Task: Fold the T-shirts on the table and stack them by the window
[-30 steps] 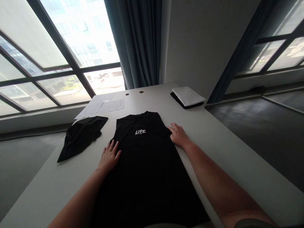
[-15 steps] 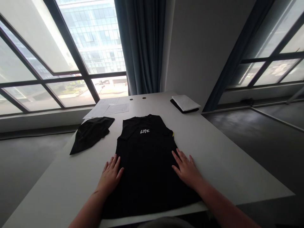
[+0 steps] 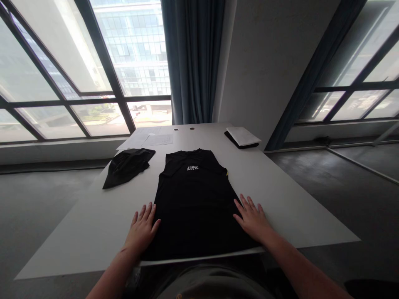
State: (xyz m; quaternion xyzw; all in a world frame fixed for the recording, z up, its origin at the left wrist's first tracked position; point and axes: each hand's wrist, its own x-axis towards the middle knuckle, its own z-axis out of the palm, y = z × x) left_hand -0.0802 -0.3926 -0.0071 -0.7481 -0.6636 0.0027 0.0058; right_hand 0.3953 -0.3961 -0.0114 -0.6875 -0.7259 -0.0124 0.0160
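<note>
- Left hand point(image 3: 141, 230) now down at the black shirt point(image 3: 195, 199) hem's 9 o'clock edge, slid back from chest level.
- Right hand point(image 3: 254, 222) likewise lower, at 3 o'clock.

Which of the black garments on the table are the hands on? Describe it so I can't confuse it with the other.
On the long white table in front of the windows, look at the near middle. The black shirt lies flat there, with the left hand and right hand pressing its lower edges. Unlike the crumpled black garment further left, it is smoothed out and bears white "LIFE" lettering.
</note>
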